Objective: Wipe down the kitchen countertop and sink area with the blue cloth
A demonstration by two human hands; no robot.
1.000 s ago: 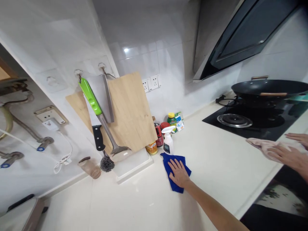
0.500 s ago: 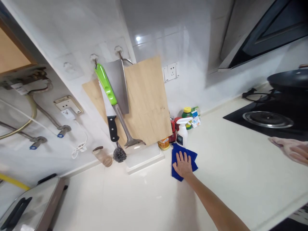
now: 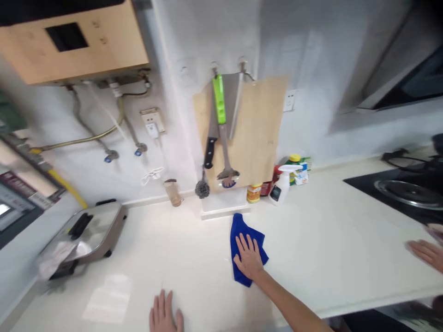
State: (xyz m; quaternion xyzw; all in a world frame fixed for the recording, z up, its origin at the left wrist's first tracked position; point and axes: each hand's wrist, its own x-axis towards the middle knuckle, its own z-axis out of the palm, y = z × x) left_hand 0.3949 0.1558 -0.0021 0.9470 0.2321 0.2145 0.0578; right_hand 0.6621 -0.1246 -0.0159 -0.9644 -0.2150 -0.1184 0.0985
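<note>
My right hand (image 3: pixel 249 259) lies flat with spread fingers on a blue cloth (image 3: pixel 238 228), which rests on the white countertop (image 3: pixel 194 258). The cloth is crumpled, with corners showing around the hand. At the bottom edge of the view is my left hand (image 3: pixel 164 314), palm down and fingers stretched out, over or on the counter; it holds nothing, and its wrist is out of view. Beyond the cloth stand a white spray bottle (image 3: pixel 281 186) and a jar with an orange label (image 3: pixel 254 193).
A cutting board (image 3: pixel 259 124), a green-handled spatula (image 3: pixel 219 99) and knives hang at the wall. An electric pan (image 3: pixel 100 226) stands left. A cooktop (image 3: pixel 401 193) lies right, near another person's hand (image 3: pixel 427 253). A brownish cup (image 3: pixel 172 192) is by the wall.
The view has swung left. My right hand and the blue cloth have moved away from the spray bottle, leftward and nearer to me. My left hand has come into view.
</note>
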